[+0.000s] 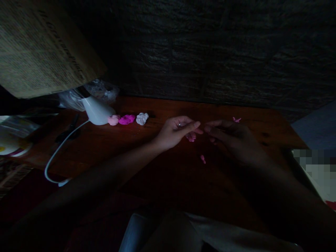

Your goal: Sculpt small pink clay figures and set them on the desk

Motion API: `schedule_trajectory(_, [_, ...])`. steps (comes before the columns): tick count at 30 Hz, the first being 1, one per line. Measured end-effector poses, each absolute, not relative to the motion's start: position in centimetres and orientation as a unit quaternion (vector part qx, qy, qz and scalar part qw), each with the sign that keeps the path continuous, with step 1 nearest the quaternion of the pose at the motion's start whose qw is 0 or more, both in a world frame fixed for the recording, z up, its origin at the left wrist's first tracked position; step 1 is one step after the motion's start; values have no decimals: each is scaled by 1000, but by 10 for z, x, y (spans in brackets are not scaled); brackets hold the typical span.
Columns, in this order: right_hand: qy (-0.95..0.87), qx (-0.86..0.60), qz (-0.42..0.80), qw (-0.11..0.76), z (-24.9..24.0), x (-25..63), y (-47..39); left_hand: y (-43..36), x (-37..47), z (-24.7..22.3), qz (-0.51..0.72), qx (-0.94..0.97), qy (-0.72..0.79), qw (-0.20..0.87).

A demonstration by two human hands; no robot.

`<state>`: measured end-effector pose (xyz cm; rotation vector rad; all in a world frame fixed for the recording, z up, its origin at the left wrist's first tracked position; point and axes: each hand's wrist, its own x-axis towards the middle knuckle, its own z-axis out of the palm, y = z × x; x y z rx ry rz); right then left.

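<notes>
My left hand (175, 132), with a ring on one finger, is over the wooden table, its thumb and fingers drawn together. Just under its fingertips shows a pink lump of modelling clay (191, 138); whether it is held or lies on the table I cannot tell. Facing it, my right hand (233, 138) is in a pinch, its fingertips close to the left ones. Anything between those fingers is too dark to make out. Nearer to me lies a small pink clay piece (203, 159). Another pink clay piece (236, 119), with thin arms, rests beyond my right hand.
On the left stand a lamp with a white base (97, 111) and a newsprint shade (49, 52). Beside it sit light pink (113, 120), magenta (127, 119) and white clay lumps (142, 118). A white cord (48, 162) hangs over the table edge. A dark brick-patterned wall (199, 49) rises behind.
</notes>
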<state>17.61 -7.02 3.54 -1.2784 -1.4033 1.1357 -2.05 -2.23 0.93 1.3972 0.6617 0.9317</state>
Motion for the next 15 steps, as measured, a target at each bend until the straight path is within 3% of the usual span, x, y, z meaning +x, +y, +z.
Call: schedule_trajectory(15, [-592, -494, 462, 439, 39, 175, -73, -23, -18, 4, 349, 557, 266, 705])
